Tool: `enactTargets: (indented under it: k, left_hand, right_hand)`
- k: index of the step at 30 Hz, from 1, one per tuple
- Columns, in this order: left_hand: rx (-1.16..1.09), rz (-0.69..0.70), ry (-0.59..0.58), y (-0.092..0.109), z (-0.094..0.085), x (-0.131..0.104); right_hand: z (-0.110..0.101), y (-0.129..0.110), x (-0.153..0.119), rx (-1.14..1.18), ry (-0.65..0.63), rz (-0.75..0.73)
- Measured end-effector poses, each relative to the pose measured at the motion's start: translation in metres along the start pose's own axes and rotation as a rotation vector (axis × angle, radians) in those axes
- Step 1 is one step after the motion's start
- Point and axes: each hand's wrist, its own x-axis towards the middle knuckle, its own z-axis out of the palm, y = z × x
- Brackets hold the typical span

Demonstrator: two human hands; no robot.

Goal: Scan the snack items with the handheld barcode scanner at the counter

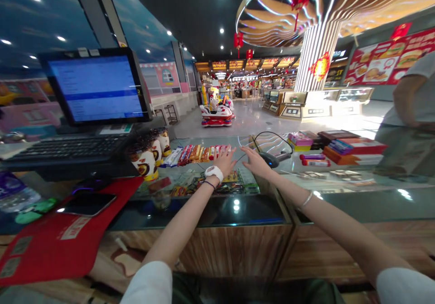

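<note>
Over the glass counter, my left hand [224, 161] is spread at the right end of a row of wrapped snack bars [200, 153], fingers apart. A white watch [214, 173] is on that wrist. My right hand [255, 161] reaches over the counter just left of a black barcode scanner [272, 158], its fingers spread and nothing visible in them. The two hands are apart. Left of the bars stand patterned cups [147, 162] with dark contents. More colourful packets [204, 184] show through the glass below my left hand.
At the left are a monitor [97, 89], a keyboard [73, 147] and a phone [89, 203] on a red mat [68, 249]. Stacked boxes [356, 145] and two tubes [314, 162] lie to the right. A person [408, 109] stands beyond the counter's right end.
</note>
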Motion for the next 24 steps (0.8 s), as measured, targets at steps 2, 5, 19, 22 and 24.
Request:
enactTargets:
  k: [2, 5, 19, 22, 24]
  left_hand:
    - [-0.006, 0.056, -0.006, 0.019, -0.003, 0.001]
    - [-0.006, 0.185, 0.004, 0.050, -0.004, 0.002]
    - [-0.031, 0.586, 0.018, 0.185, 0.026, 0.028]
    - [-0.037, 0.599, 0.012, 0.204, 0.032, 0.039]
    - [-0.036, 0.601, 0.006, 0.215, 0.035, 0.047]
  right_hand:
    - [-0.021, 0.003, -0.014, -0.006, 0.029, -0.014]
    - [-0.053, 0.012, -0.039, -0.053, 0.075, 0.007]
    - [-0.159, 0.085, -0.145, -0.504, 0.102, 0.147]
    - [-0.169, 0.097, -0.157, -0.572, 0.091, 0.180]
    - [-0.174, 0.104, -0.163, -0.603, 0.097, 0.214]
